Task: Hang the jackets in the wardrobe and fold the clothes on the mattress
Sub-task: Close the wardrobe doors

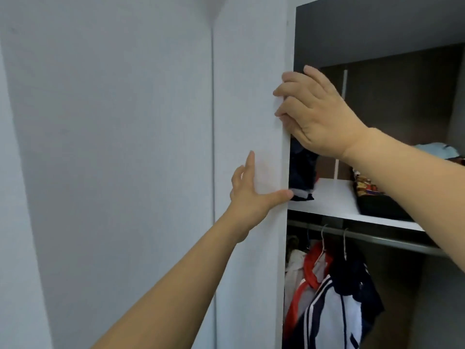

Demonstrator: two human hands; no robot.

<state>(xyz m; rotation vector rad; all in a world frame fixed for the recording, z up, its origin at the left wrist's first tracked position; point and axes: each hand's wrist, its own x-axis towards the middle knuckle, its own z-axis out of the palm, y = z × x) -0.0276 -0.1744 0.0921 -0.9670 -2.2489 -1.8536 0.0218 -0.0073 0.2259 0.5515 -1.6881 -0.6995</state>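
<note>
Both hands on the white wardrobe door [249,122] at its open edge.

Head view: the left hand [247,191] lies flat on the door face, fingers straight, thumb at the edge. The right hand [314,112] curls its fingers round the door edge higher up. Inside, jackets [334,298] hang from the rail [377,239] under a white shelf [334,197] with folded clothes [302,172].

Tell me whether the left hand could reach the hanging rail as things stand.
Probably yes. The left hand lies flat on the sliding door with its thumb at the edge, and the rail sits just below the shelf in the open section, with nothing blocking it.
</note>
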